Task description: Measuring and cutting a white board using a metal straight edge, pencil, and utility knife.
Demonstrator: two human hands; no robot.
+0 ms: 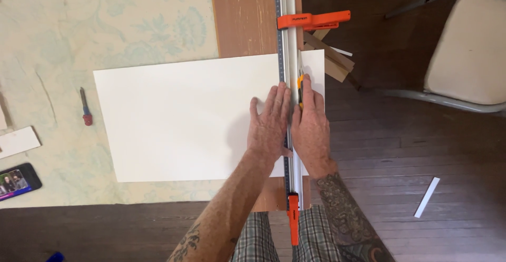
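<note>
Left hand (270, 122) is lying flat, fingers spread, palm pressing down on the white board (190, 117) right against the left edge of the metal ruler (288, 83). Right hand (311, 127) is curled around a yellow-and-black knife (301, 85), gripping it, with the tip sitting against the ruler's right edge, just ahead of the fingers.

Key relation: the ruler's long axis is running straight away from the body, and both hands are sitting along it near its middle, one on each side and almost touching across it. The knife is pointing along that same axis, away from the person. The right hand is on the knife; the left is only on the board.

The board is lying landscape on the desk (105, 25), its long side crossing the ruler at a right angle. A narrow strip of it is sticking out past the ruler on the right.

Orange clamps are holding the ruler at the far end (313, 20) and the near end (293, 217), over a brown wooden panel (245, 14).

Further out: cardboard scraps (332, 56) are lying beyond the board, a small red-handled tool (85, 106) and a phone (18, 180) on the left, a white strip (427, 197) on the wooden floor, and a chair (464, 46) at upper right.
</note>
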